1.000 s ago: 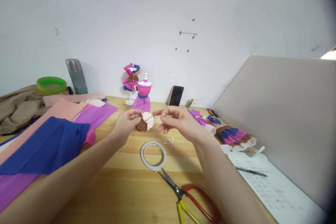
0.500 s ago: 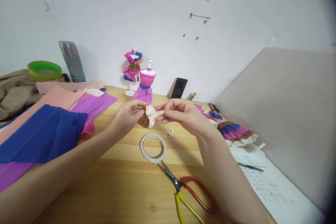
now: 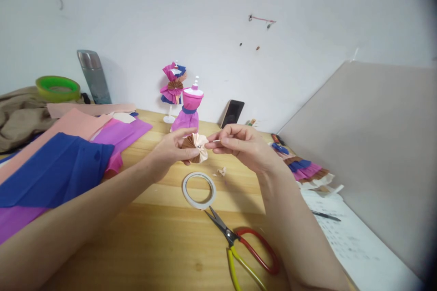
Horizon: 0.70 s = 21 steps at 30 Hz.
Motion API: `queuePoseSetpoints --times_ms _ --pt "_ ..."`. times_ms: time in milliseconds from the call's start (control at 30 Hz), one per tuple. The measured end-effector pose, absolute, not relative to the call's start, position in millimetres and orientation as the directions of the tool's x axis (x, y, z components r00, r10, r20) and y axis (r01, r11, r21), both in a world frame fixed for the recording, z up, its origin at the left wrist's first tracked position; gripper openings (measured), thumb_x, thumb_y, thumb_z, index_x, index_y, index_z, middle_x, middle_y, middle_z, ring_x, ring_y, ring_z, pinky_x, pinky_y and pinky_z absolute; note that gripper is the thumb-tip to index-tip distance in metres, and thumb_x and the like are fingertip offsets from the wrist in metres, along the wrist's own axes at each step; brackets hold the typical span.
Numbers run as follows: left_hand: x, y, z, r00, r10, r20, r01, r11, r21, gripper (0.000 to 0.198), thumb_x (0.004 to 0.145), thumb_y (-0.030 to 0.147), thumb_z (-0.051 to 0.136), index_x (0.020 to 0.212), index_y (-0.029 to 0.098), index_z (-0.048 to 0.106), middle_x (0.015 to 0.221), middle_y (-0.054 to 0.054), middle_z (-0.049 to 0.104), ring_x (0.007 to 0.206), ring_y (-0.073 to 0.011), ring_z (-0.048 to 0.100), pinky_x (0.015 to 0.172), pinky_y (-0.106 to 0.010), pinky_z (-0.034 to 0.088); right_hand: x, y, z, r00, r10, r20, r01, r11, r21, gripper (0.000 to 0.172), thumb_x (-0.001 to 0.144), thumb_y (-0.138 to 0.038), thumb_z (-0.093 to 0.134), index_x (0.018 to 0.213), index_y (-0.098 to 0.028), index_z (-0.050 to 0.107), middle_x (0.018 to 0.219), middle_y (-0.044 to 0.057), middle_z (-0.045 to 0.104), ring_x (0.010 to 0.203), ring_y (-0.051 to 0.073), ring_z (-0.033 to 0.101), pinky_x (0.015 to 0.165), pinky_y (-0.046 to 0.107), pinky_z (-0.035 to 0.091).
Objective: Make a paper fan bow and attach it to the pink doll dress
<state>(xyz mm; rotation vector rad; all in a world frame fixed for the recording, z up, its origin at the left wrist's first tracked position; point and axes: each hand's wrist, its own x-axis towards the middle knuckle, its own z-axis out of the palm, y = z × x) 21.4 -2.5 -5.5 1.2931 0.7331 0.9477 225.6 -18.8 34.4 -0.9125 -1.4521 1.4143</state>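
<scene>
Between the thumb and fingers of my left hand (image 3: 169, 151) is a pleated paper rosette (image 3: 201, 150), brown on one side and cream on the other, with a small bead-like centre. My right hand (image 3: 244, 145) is closed in a pinch on a thin pale strip (image 3: 215, 141), its fingertips close to the rosette's cream edge. Below the hands lies a roll of white tape (image 3: 185, 194). Scissors (image 3: 229, 235) with one red and one yellow handle rest partly open just beneath the roll. A small paper scrap (image 3: 221, 172) lies right of the tape.
Two small dress forms, one in a pink dress (image 3: 193, 102), one in ruffles (image 3: 172, 86), stand behind the hands. Coloured paper sheets (image 3: 58, 173) cover the left. A phone (image 3: 232, 113) leans on the wall. Ruffled paper (image 3: 307, 169), a pen (image 3: 326, 215) and a written sheet (image 3: 355, 241) lie right.
The rosette has turned slightly in my left hand and moved a little right, with the left thumb now across its front. My right hand has shifted slightly up and right.
</scene>
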Motion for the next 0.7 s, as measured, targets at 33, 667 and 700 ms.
queuePoseSetpoints --times_ms 33,667,700 --pt "21.4 -2.3 -6.3 0.452 0.889 0.074 -0.165 0.002 0.986 0.063 0.063 0.024 0.078 0.120 0.009 0.056 0.076 -0.004 0.068 0.062 -0.0120 0.058 0.054 -0.023 0.040 226.1 -18.2 33.9 -0.341 0.934 0.107 -0.066 0.090 -0.994 0.027 0.067 -0.033 0.083 0.068 -0.014 0.063 0.094 0.010 0.072 0.084 0.018 0.073 0.070 0.023 0.057" --pt "22.5 -14.5 5.8 0.442 0.887 0.131 -0.265 -0.010 0.964 0.019 0.062 0.014 0.078 0.073 0.012 0.063 0.065 0.000 0.068 0.060 -0.0112 0.061 0.062 -0.023 0.048 208.0 -50.7 46.9 -0.445 0.734 0.514 0.362 0.672 -0.646 0.014 0.081 -0.014 0.060 0.067 -0.016 0.058 0.091 0.009 0.072 0.084 0.020 0.070 0.075 0.033 0.055" --pt "22.8 -14.8 6.0 0.451 0.882 0.134 -0.267 -0.010 0.964 0.019 0.061 0.015 0.078 0.074 0.012 0.063 0.066 -0.001 0.068 0.060 -0.0114 0.061 0.062 -0.024 0.049 208.0 -50.0 47.0 -0.450 0.729 0.515 0.358 0.676 -0.644 0.015 0.082 -0.014 0.060 0.068 -0.016 0.058 0.092 0.009 0.072 0.085 0.020 0.070 0.076 0.033 0.055"
